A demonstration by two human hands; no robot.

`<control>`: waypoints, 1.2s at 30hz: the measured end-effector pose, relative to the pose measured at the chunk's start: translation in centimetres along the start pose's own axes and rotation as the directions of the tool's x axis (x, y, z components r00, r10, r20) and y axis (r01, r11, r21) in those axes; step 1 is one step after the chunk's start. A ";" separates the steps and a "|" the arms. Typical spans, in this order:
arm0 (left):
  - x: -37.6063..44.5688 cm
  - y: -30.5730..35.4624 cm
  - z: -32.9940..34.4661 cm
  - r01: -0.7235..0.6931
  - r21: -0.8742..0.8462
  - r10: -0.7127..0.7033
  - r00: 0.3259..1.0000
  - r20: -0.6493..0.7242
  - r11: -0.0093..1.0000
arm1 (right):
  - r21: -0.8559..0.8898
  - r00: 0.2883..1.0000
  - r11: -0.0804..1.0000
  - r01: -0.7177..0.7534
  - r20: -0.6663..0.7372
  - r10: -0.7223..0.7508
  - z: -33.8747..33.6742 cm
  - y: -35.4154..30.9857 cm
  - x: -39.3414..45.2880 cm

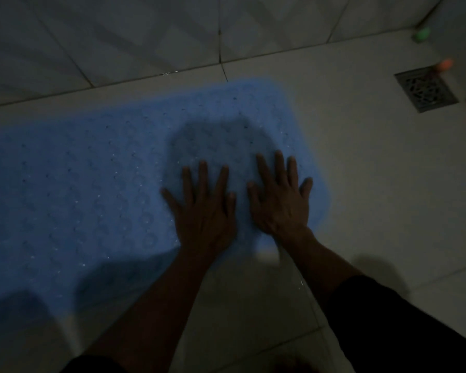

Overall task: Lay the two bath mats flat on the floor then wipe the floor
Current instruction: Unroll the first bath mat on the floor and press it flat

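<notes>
On the tiled floor (361, 162), blue bath mat (92, 184) lies flat, long axis running left from both grips; left hand (207, 211) and right hand (280, 203) press its right end, fingers spread. Second mat not visible.

Blue studded bath mat (92, 184) flat on floor (361, 170)

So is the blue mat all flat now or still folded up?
Flat, where visible. The blue bath mat lies spread on the floor, both hands pressing it; its left end runs out of view.
</notes>
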State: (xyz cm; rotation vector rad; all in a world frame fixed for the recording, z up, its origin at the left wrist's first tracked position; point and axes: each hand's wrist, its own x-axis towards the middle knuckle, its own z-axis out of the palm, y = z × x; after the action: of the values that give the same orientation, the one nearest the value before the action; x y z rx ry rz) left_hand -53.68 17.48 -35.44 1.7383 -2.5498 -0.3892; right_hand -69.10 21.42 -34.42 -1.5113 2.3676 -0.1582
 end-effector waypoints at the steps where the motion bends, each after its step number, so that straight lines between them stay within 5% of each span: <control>1: -0.5 0.1 0.2 0.032 0.006 -0.032 0.999 0.013 0.999 | -0.004 1.000 1.000 0.001 0.010 -0.001 0.2 0.3 -0.4; 17: -1.0 0.2 0.3 0.080 0.029 -0.080 0.997 0.008 0.996 | 0.005 0.997 1.000 0.015 -0.076 -0.015 1.6 0.6 -0.5; 26: -0.8 -0.9 -1.6 0.068 -0.048 -0.059 0.984 0.171 0.997 | 0.030 0.999 0.998 -0.052 0.002 0.052 0.9 -1.7 -1.1; 30: -3.8 -5.4 -3.2 0.144 -0.087 -0.140 0.988 0.060 0.986 | 0.001 0.983 0.990 0.144 -0.116 -0.143 2.0 -6.0 -3.0; 36: -9.2 -16.3 -5.5 0.367 -0.108 -0.369 0.929 -0.001 0.924 | -0.001 0.912 0.912 0.409 0.023 -0.409 4.3 -15.6 -4.3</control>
State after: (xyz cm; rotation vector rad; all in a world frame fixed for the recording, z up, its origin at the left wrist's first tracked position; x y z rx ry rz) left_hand -34.51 19.28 -32.69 2.1649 -2.1342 -0.5021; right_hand -52.53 18.87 -33.39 -1.9847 2.0020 -0.2293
